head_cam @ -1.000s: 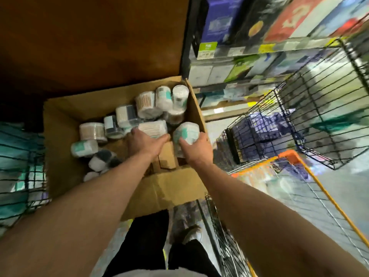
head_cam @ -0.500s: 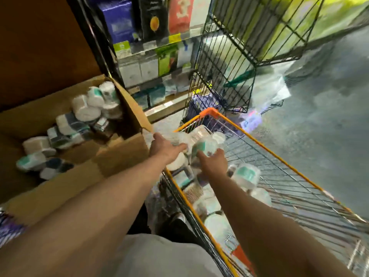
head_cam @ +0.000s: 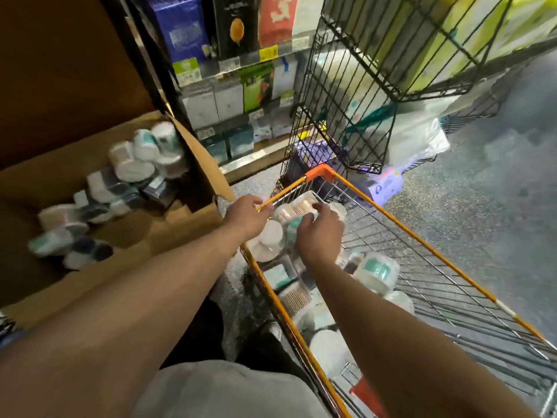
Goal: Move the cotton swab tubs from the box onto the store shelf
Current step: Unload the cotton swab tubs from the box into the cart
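Both my hands are over the near corner of an orange-rimmed wire cart [head_cam: 422, 241] that holds several cotton swab tubs [head_cam: 376, 271]. My left hand [head_cam: 245, 217] reaches across the cart's rim, fingers curled against a barcode-labelled tub [head_cam: 297, 208]. My right hand [head_cam: 319, 236] grips a teal-labelled tub [head_cam: 294, 229] just below it. At left an open cardboard box [head_cam: 193, 224] holds several more tubs [head_cam: 129, 167], lying on their sides. The store shelf [head_cam: 241, 63] with boxed goods stands beyond the box.
A black wire rack [head_cam: 346, 86] with packaged goods stands behind the cart's far end. A brown panel [head_cam: 60, 70] rises behind the box. Grey speckled floor [head_cam: 482, 191] stretches to the right. My legs are between the box and the cart.
Both hands lifted a tub each out of the box and swung right to the cart. They now sit lower and closer together inside its corner.
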